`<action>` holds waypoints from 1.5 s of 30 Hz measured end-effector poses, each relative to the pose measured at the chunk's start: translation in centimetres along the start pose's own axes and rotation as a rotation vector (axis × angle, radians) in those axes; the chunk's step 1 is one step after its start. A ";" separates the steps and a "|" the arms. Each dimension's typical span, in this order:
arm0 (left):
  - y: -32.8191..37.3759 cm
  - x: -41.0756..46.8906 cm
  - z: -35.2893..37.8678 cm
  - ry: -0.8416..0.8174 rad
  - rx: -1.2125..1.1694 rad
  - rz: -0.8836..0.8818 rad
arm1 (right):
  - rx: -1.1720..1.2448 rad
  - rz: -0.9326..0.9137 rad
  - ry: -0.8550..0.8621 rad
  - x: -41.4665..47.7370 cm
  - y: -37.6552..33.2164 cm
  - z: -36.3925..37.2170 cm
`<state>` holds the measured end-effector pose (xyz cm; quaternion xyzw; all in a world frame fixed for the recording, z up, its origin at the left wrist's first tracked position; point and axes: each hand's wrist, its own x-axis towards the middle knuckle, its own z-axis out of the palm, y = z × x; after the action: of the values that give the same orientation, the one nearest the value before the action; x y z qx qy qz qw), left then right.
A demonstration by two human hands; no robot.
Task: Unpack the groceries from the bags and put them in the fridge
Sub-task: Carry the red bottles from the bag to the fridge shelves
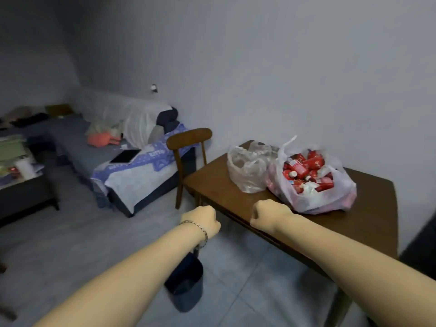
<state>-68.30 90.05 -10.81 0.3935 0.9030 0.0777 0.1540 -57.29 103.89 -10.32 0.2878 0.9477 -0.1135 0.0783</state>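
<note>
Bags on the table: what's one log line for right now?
left hand: fist, empty | right hand: fist, empty | clear bag and white bag: on table, untouched | fridge: unseen

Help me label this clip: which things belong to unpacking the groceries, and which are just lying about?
Job: white bag of red packs, clear bag, table under them.
Lying about: chair, bed, tablet on the bed, bin on the floor.

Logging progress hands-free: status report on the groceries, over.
Left hand, right hand: fisted, empty. White bag of red bottles, clear bag beside it, on wooden table. Path to bags open; no fridge in view.
</note>
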 end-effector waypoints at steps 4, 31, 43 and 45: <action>4.2 10.3 -0.7 -0.031 0.023 0.156 | 0.005 0.155 0.053 5.8 6.0 -1.4; 25.7 49.3 9.6 -0.235 0.144 0.557 | 0.038 0.326 -0.344 36.0 36.3 4.4; 27.1 52.9 10.0 -0.217 -0.147 1.000 | 0.240 0.359 0.063 35.1 35.1 -3.9; 26.8 52.9 9.9 -0.069 -0.237 1.018 | 0.367 0.290 0.070 34.6 35.3 -5.4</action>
<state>-80.56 147.30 -24.64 0.7649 0.5766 0.2314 0.1700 -66.26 152.12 -18.52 0.4341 0.8621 -0.2613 0.0075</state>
